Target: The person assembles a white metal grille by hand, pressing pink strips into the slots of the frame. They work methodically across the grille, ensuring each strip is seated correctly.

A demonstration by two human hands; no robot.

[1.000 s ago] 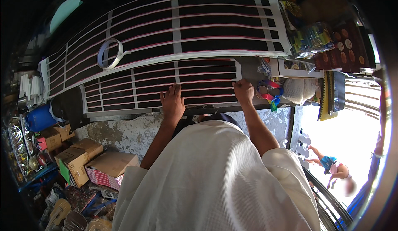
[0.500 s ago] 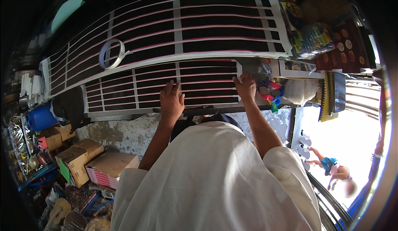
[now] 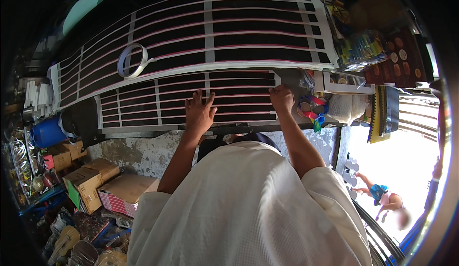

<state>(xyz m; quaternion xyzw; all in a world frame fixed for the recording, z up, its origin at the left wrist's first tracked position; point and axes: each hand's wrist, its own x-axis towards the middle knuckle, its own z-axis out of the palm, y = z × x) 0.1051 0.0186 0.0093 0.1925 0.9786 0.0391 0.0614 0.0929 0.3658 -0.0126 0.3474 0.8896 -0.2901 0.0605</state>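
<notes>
On the counter (image 3: 292,76) we see two long black sheets crossed by pale strips. The near striped sheet (image 3: 174,97) lies in front of the person, its back edge running along the front edge of the far striped sheet (image 3: 248,27). Our left hand (image 3: 200,113) is palm down on it with fingers spread, gripping nothing and covering part of the strips. Our right hand (image 3: 282,98) is at its right end, fingers bent; we cannot tell whether they pinch a strip. Just right of that hand, colourful ribbons (image 3: 316,109) crowd the space, with a white mesh bag (image 3: 349,108) beside them and a shallow box (image 3: 334,86) behind. A tape roll (image 3: 143,65) sits on the far sheet, near its front edge. Shiny packets (image 3: 363,51) hem in the far right corner, while we have a blue drum (image 3: 48,133) and cardboard boxes (image 3: 126,187) at left.
</notes>
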